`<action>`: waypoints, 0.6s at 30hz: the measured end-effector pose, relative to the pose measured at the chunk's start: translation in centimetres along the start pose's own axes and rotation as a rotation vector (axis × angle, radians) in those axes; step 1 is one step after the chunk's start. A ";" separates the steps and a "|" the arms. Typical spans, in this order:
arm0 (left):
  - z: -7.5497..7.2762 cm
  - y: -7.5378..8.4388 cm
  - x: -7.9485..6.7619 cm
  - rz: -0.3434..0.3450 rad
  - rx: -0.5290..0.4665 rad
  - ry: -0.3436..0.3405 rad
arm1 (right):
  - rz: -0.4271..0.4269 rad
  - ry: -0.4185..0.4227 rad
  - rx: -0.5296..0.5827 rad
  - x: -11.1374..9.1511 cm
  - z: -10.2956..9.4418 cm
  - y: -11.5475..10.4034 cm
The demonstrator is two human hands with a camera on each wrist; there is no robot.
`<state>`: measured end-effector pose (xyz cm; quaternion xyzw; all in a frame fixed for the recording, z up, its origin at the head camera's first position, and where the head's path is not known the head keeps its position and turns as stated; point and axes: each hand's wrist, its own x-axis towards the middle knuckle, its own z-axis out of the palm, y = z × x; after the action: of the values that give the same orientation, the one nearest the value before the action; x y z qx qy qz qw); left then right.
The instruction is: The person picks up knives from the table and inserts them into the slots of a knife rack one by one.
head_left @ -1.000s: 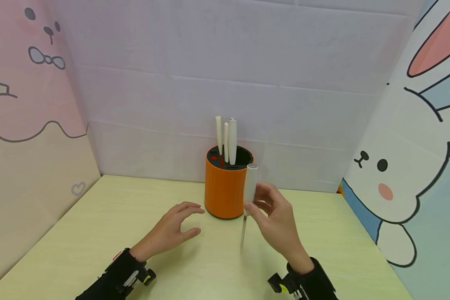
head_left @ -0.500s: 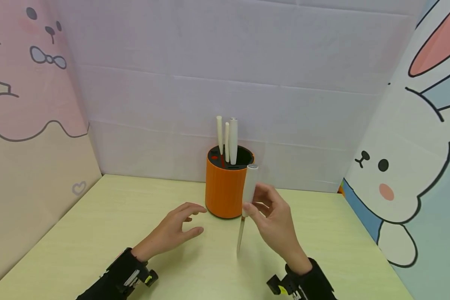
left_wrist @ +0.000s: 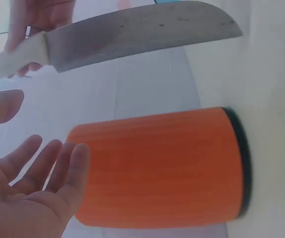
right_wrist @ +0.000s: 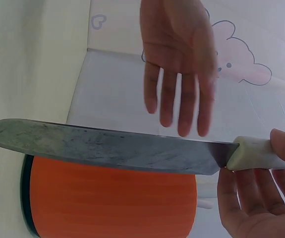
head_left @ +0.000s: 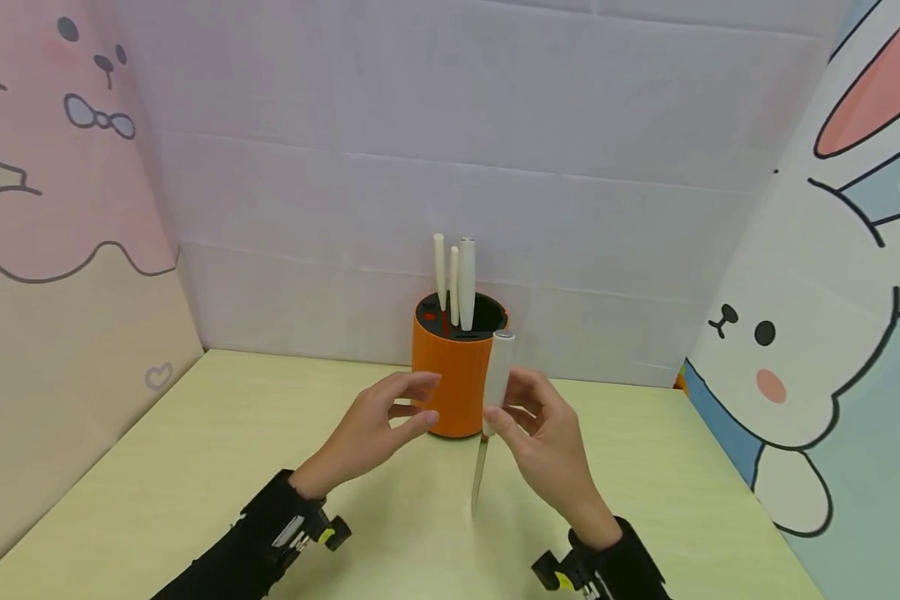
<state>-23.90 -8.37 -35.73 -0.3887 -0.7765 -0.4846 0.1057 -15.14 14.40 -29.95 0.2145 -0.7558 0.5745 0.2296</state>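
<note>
A kitchen knife (right_wrist: pixel 107 148) with a white handle (head_left: pixel 498 371) points blade down in my right hand (head_left: pixel 546 437), which pinches the handle between thumb and fingers. Its wide steel blade (left_wrist: pixel 142 34) shows side-on in the left wrist view. My left hand (head_left: pixel 375 425) is in front of the orange knife block (head_left: pixel 456 367), fingers spread and holding nothing. In the right wrist view the left hand (right_wrist: pixel 177 69) hangs beside the blade, apart from it. Behind the hands, the block's black top holds several white-handled tools (head_left: pixel 467 283); what is below their handles is mostly hidden.
The pale wooden table (head_left: pixel 195 467) stretches around the block. A white cloth wall (head_left: pixel 307 208) rises behind it. Printed panels with cartoon animals flank the table, one on the left (head_left: pixel 67 217) and one on the right (head_left: pixel 817 375).
My left hand has moved right and up toward the knife and now overlaps the block in view. The knife has tilted slightly, its tip shifting left, still pinched by my right hand.
</note>
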 end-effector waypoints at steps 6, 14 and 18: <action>0.2 3.5 3.4 0.026 -0.077 0.029 | -0.016 -0.010 0.003 0.0 -0.1 0.2; 0.4 7.5 6.4 0.081 -0.137 0.044 | -0.055 -0.029 0.015 -0.1 -0.1 0.4; 0.4 10.2 6.9 0.106 -0.161 0.064 | -0.065 -0.031 0.027 -0.1 -0.1 0.5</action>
<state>-21.25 -2.28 -25.30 -0.4207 -0.7097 -0.5513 0.1243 -15.33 14.65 -30.35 0.2509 -0.7442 0.5733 0.2337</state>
